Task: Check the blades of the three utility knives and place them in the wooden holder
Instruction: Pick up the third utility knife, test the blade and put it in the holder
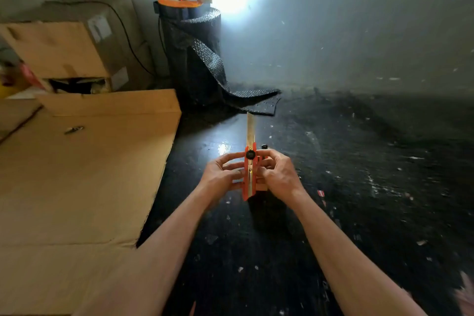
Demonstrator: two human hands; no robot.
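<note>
Fingers (232, 161) of your left hand (220, 177) and right hand (278, 174) pinch the orange utility knife (249, 174) from both sides, held upright above the dark floor (359, 187). Its blade (250, 128) is fully extended, pointing away from you. Flattened cardboard (77, 174) lies to the left.

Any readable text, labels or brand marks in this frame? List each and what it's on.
None readable.
Cardboard box: two pale stickers, print too blurred to read.
Orange utility knife, held by the left hand and right hand: no marking legible on the body or the extended blade.
Flat cardboard sheet: no print visible.
</note>
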